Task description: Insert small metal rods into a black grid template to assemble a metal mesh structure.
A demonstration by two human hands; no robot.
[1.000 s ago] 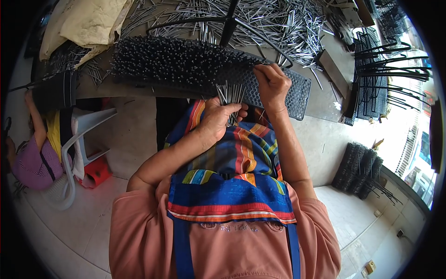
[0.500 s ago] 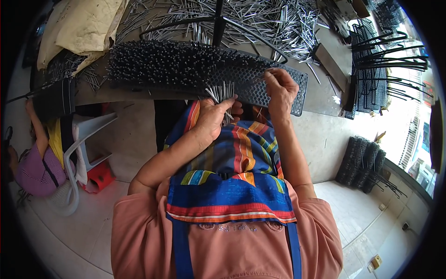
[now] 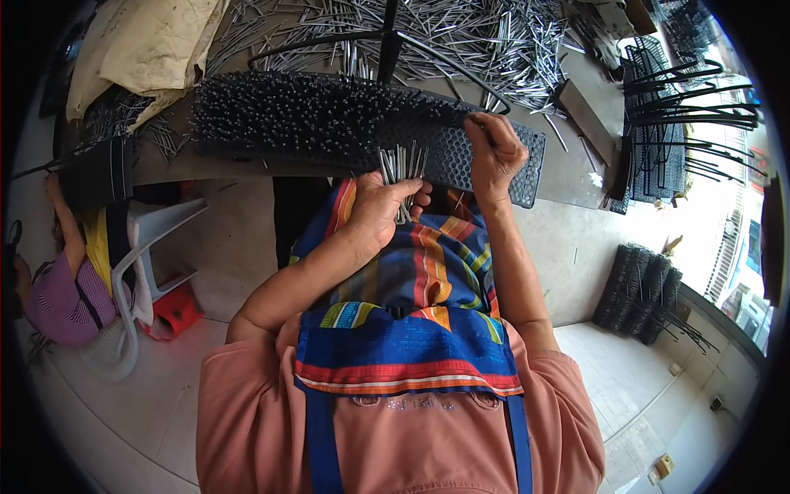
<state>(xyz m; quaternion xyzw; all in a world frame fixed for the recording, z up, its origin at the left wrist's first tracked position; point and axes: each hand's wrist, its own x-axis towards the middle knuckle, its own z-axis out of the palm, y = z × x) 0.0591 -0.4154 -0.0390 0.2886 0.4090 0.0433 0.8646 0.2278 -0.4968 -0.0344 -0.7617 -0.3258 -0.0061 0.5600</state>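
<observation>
jutting upward, metal rods [image 3: 401, 167] are grasped in the left hand [image 3: 383, 202] beside the perforated tray [image 3: 451, 159]; above it, the right hand [image 3: 498, 158] is held curled, whether pinching anything cannot be told; glittery shirt marks [image 3: 421, 403] are too small to read.

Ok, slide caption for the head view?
Left hand grips a bundle of thin metal rods; right hand is over the bare end of a perforated black tray.

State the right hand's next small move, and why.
Probably lower the right hand to the bare part of the perforated black panel: it hangs over there, pinched; pins crowd the panel's left, and the left hand holds metal rods. Whether the right pinches a rod is unclear.
</observation>
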